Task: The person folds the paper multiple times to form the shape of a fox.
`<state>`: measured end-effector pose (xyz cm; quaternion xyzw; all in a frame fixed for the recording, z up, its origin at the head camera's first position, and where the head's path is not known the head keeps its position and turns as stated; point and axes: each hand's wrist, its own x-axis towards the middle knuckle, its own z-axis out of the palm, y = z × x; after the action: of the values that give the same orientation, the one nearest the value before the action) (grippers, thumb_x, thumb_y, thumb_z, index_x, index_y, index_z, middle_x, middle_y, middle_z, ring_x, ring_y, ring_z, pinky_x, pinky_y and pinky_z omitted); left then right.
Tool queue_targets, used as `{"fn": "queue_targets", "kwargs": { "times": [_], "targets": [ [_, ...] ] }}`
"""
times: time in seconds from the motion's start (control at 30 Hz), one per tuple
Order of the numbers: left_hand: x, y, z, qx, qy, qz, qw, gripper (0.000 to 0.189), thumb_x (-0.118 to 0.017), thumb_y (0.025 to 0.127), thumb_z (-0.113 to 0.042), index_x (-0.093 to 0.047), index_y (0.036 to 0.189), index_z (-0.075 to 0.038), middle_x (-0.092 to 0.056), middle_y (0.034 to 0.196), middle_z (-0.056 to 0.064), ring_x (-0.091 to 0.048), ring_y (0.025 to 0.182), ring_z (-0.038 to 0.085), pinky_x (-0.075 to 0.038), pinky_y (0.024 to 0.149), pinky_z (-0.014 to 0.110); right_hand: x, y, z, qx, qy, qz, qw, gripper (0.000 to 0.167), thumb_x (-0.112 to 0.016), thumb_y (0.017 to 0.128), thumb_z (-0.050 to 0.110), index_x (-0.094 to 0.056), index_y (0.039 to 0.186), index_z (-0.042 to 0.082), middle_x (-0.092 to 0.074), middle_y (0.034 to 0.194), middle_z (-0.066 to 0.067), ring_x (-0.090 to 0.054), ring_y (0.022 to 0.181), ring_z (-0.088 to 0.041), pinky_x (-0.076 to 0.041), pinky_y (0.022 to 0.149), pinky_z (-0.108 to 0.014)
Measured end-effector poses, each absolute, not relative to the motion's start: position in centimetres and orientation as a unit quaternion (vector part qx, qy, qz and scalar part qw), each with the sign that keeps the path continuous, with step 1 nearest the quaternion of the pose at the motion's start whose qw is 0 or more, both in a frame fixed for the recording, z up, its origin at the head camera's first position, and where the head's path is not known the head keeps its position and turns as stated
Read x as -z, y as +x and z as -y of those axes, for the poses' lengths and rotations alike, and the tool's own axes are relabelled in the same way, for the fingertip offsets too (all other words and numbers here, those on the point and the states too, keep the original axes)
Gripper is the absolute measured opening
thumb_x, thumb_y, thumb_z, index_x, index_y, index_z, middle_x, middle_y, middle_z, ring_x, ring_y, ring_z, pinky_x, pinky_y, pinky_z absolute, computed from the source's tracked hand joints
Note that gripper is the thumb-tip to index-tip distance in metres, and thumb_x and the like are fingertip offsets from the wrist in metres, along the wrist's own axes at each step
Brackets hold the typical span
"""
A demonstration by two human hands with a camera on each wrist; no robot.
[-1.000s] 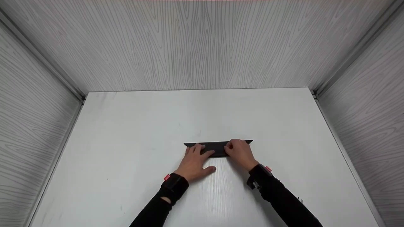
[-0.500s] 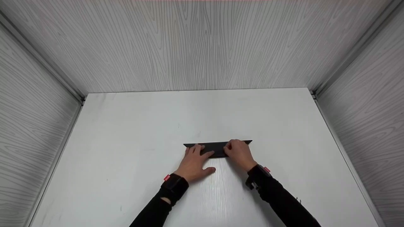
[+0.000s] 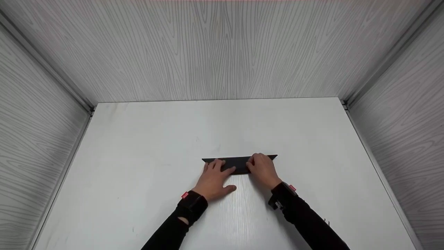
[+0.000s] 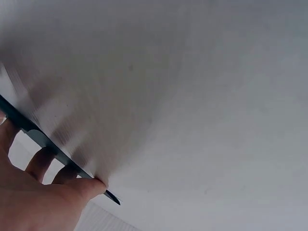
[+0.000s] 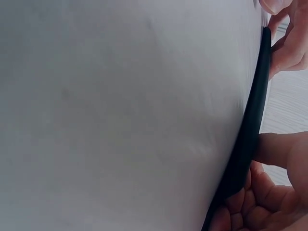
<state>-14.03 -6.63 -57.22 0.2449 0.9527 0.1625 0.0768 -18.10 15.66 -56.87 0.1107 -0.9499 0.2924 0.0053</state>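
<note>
A thin, flat black piece point(image 3: 238, 164) with pointed far corners and slanted ends lies on the white tabletop; it looks like a folded sheet or flap. My left hand point(image 3: 212, 181) rests on its left half, fingers spread and thumb stretched out on the table. In the left wrist view, those fingertips press along the black strip point(image 4: 65, 158). At the right half my right hand point(image 3: 265, 171) holds the piece with curled fingers and thumb. The right wrist view shows the thumb point(image 5: 274, 149) against the dark edge point(image 5: 251, 122), with the other fingers curled beside it.
The white tabletop point(image 3: 145, 146) is bounded by a wood-grain back panel point(image 3: 215, 52) and side panels point(image 3: 38, 139). Black bands point(image 3: 191, 205) circle both wrists. A small dark bit point(image 3: 327, 221) shows beside the right sleeve.
Both hands stay on the black piece almost unmoved. The right wrist and forearm have drifted very slightly left.
</note>
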Motion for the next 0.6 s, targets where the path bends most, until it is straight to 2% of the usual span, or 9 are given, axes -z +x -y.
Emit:
{"fn": "queue_targets", "kwargs": {
  "times": [0.33,0.6],
  "targets": [
    [57.2,-13.9,6.6,-0.171,0.246,-0.951,0.075,0.066,-0.067,0.095,-0.057,-0.055,0.152,-0.024,-0.042,0.154,0.019,-0.035,0.146,0.042,-0.027,0.117,0.066,56.5,-17.6,-15.3,-0.249,0.169,0.953,0.033,0.009,-0.075,0.093,0.004,-0.067,0.09,0.002,-0.063,0.084,-0.009,-0.061,0.081,-0.028,-0.05,0.077,-0.045],
    [57.2,-13.9,6.6,-0.166,0.242,-0.953,0.071,0.067,-0.066,0.095,-0.059,-0.055,0.152,-0.025,-0.043,0.153,0.018,-0.035,0.147,0.041,-0.027,0.117,0.066,55.1,-17.1,-14.5,-0.264,0.162,0.95,-0.05,0.011,-0.077,0.094,0.012,-0.07,0.088,0.006,-0.066,0.084,-0.004,-0.061,0.079,-0.02,-0.052,0.074,-0.041]
  ]
}}
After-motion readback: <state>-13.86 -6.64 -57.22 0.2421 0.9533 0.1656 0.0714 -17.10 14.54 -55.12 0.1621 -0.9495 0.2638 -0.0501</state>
